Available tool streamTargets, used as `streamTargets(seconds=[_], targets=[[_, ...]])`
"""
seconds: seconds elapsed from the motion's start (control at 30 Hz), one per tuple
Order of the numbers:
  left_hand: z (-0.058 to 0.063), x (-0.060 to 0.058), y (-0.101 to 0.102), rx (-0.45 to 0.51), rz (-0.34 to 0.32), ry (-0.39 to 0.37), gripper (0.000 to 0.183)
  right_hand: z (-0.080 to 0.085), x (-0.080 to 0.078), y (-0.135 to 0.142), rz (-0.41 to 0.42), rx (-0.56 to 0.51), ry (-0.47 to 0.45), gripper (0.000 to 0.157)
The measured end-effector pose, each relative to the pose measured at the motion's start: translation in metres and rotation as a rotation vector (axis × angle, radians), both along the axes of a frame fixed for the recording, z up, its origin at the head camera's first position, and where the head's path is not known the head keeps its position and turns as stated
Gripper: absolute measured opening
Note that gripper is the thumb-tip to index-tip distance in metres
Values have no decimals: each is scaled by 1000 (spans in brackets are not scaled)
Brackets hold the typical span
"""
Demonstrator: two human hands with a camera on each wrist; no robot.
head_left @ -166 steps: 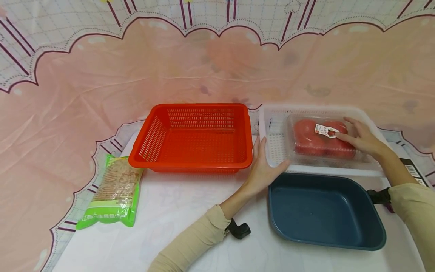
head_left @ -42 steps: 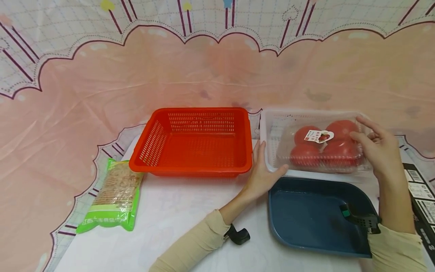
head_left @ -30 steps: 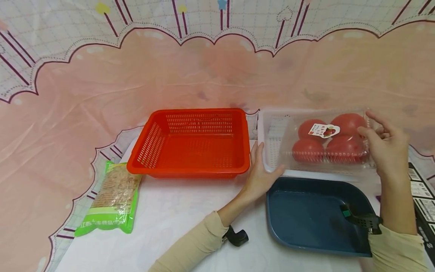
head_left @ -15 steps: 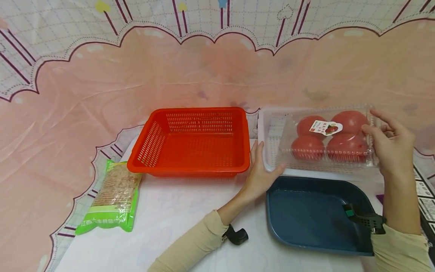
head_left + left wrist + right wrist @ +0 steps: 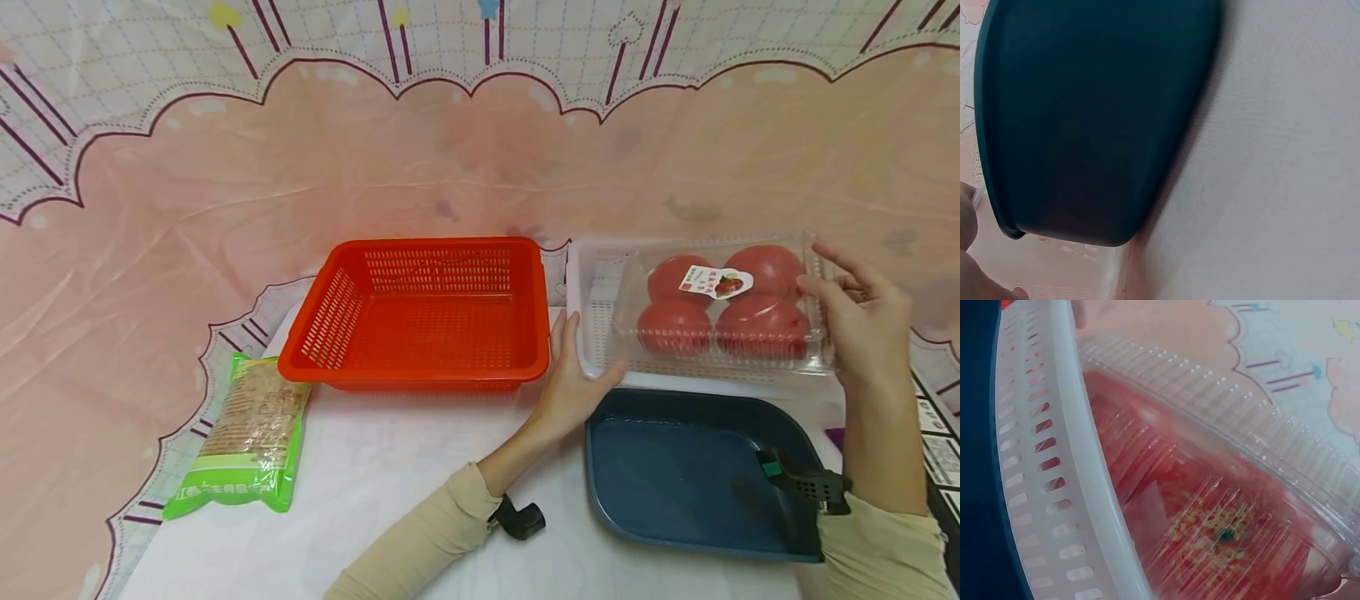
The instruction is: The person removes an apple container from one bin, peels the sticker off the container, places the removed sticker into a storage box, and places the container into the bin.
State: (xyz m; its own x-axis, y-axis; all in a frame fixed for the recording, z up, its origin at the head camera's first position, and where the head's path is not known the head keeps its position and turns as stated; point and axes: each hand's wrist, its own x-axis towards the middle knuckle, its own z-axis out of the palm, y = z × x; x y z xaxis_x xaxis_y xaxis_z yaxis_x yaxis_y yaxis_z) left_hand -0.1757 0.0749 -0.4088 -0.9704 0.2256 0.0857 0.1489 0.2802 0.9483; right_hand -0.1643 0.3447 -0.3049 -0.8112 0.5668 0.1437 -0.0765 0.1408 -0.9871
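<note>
Right fingers [image 5: 846, 258] pinch clear tomato pack [image 5: 720, 321] by its end; left fingers [image 5: 572, 335] spread against white basket [image 5: 598, 287]. Probably heavyish, slick, bruisable; better supported underneath.

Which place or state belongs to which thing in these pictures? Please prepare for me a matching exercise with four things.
Things:
1. tomato pack
2. red basket
3. blue tray
4. green-edged bag

Places and states:
A. on the near side of the white basket, closer to the person
B. farthest left of the four in the head view
C. held at one end by the right hand
D. directly left of the white basket in the head view

Right pairs: 1-C, 2-D, 3-A, 4-B
</note>
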Motion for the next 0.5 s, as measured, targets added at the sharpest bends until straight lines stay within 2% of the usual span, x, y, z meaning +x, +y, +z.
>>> streamTargets(seconds=[0.17,0.5], targets=[[-1,-1,0,10,-5,7,90,-2,-2,4,35,-131,77,41],[0,-1,-1,8,-10,16,90,-1,1,12,102,-252,8,47]])
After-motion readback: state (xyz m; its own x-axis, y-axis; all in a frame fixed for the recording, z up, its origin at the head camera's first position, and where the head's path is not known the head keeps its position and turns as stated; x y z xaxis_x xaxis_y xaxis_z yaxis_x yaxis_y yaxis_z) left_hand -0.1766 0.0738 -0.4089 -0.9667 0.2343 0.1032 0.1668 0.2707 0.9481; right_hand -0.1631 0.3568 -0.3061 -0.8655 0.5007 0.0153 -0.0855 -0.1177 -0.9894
